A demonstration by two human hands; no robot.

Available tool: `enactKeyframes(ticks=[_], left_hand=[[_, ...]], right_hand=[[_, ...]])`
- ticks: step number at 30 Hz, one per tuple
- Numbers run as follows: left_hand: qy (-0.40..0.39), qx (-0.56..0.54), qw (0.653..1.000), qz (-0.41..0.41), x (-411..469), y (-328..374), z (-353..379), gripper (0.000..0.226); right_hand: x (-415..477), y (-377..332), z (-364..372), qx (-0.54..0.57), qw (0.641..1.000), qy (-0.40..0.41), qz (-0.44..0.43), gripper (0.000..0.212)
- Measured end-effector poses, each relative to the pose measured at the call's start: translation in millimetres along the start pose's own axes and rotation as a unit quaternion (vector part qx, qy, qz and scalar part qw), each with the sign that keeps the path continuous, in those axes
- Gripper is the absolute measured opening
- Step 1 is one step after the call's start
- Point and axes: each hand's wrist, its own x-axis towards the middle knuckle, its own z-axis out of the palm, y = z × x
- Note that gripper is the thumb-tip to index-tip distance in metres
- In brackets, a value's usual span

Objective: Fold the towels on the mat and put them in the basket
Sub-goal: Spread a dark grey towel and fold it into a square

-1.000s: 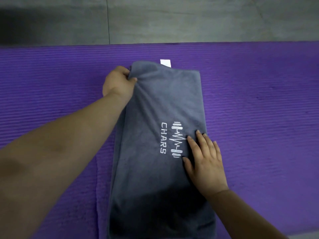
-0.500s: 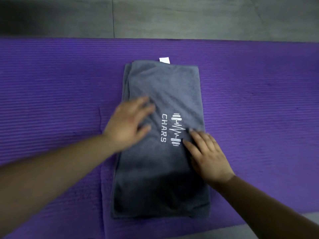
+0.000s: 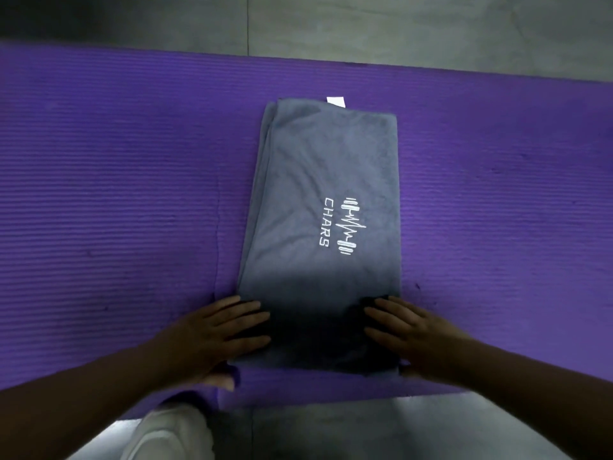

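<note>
Pressing the near corners of the towel (image 3: 325, 180) onto the mat (image 3: 132, 194), left hand (image 3: 215, 333) and right hand (image 3: 418, 330) lie flat-fingered.

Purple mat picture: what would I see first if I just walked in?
A folded grey towel lies in the middle of the purple mat, with white letters spelling CHARS on top. The left hand and the right hand rest on its two near corners, one on each side.

A purple ribbed mat (image 3: 132, 200) lies across the grey floor (image 3: 414, 24); one folded grey towel (image 3: 325, 161) with a white logo lies flat on the mat
</note>
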Motion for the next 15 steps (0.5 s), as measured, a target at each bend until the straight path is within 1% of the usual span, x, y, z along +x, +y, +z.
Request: enactKeyframes(ticks=[1, 2, 3, 4, 5, 7, 8, 10, 11, 12, 13, 14, 15], left_hand=[[0.005, -0.002, 1.0, -0.01, 3, 0, 0, 0.053], [0.006, -0.009, 1.0, -0.023, 8, 1, -3, 0.044], [0.0, -0.021, 0.999, -0.039, 12, 3, -7, 0.033], [-0.004, -0.035, 0.998, -0.052, 15, 4, -11, 0.027], [-0.008, -0.041, 0.997, -0.066, 18, 4, -16, 0.03], [0.0, -0.026, 0.997, -0.078, 22, 4, -22, 0.035], [0.008, -0.026, 0.997, -0.073, 22, 4, -21, 0.032], [0.027, -0.047, 0.996, -0.068, 23, 7, -18, 0.023], [0.03, -0.056, 0.995, -0.071, 23, 9, -18, 0.024], [0.029, -0.07, 0.995, -0.07, 23, 10, -18, 0.028], [0.011, -0.096, 0.993, -0.071, 21, 9, -20, 0.033], [-0.003, -0.123, 0.989, -0.076, 19, 7, -23, 0.038], [-0.013, -0.163, 0.981, -0.102, 19, 4, -29, 0.046]], right_hand=[[0, 2, -1, -0.002, 1.0, 0.01, -0.011, 0.099], [-1, 4, -3, 0.001, 0.999, 0.028, -0.021, 0.089], [0, 3, -8, 0.007, 0.998, 0.055, -0.026, 0.073], [1, 1, -11, 0.018, 0.996, 0.082, -0.018, 0.054], [3, -2, -12, 0.032, 0.994, 0.102, -0.003, 0.039], [11, -7, -12, 0.039, 0.989, 0.139, 0.025, 0.028], [13, -10, -12, 0.034, 0.989, 0.141, 0.033, 0.026], [14, -11, -11, 0.023, 0.99, 0.14, 0.019, 0.018], [12, -10, -12, 0.021, 0.992, 0.127, 0.011, 0.016], [11, -9, -16, 0.016, 0.994, 0.103, 0.009, 0.024], [8, -9, -19, 0.018, 0.996, 0.086, 0.007, 0.038], [6, -10, -21, 0.028, 0.996, 0.083, 0.007, 0.049], [4, -13, -23, 0.045, 0.995, 0.092, 0.002, 0.056]])
